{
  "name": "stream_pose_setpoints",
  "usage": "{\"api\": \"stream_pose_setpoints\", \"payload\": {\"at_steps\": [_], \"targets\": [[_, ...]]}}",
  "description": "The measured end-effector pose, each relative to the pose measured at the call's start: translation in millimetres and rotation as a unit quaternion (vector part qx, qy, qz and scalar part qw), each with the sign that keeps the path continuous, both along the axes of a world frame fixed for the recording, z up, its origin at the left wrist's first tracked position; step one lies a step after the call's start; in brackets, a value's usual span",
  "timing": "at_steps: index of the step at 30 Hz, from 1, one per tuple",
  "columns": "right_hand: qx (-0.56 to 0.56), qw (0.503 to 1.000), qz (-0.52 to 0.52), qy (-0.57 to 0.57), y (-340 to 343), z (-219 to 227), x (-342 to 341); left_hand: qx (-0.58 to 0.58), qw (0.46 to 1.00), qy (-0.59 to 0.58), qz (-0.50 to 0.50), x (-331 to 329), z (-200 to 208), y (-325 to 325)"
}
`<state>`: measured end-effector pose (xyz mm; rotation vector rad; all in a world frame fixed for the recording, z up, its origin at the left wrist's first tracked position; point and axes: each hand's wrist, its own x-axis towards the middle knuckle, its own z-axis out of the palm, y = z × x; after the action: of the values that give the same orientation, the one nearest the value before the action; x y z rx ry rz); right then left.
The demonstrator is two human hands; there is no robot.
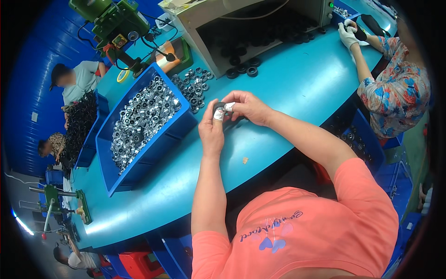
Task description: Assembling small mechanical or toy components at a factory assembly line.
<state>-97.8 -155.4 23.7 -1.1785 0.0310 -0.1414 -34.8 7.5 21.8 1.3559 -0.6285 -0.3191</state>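
Over the teal table my left hand (211, 128) is closed around a black ring-shaped part (217, 106), its thumb wrapped in white tape. My right hand (253, 108) meets it from the right, fingers bent and pressed to the same part; white wrapping covers its thumb too. Fingers and tape hide much of the part, so its inner detail cannot be made out. Just left of my hands lie loose shiny metal parts with dark centres (197, 88), heaped beside a blue bin (179, 122) full of the same parts.
A green machine (116, 28) stands at the back left. A metal-framed box (200, 42) holds many black rings, some spilled out in front (252, 71). A co-worker in a floral shirt (395, 93) works at the far right, wearing white gloves. Others sit along the left.
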Motion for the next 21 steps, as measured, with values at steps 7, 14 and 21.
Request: {"api": "stream_pose_setpoints", "payload": {"at_steps": [7,14,21], "targets": [[-0.025,0.999,0.01,-0.025,2.8,2.3,-0.8,0.007,0.998,-0.025,0.059,-0.9,-0.3,-2.8],[-0.19,0.978,-0.05,-0.071,10.5,2.0,-2.3,0.045,0.988,-0.036,0.141,-7.5,5.1,-3.6],[-0.049,0.998,-0.025,0.003,10.9,-5.8,3.1,0.025,0.998,-0.004,0.054,1.9,-0.6,-2.8]]}}
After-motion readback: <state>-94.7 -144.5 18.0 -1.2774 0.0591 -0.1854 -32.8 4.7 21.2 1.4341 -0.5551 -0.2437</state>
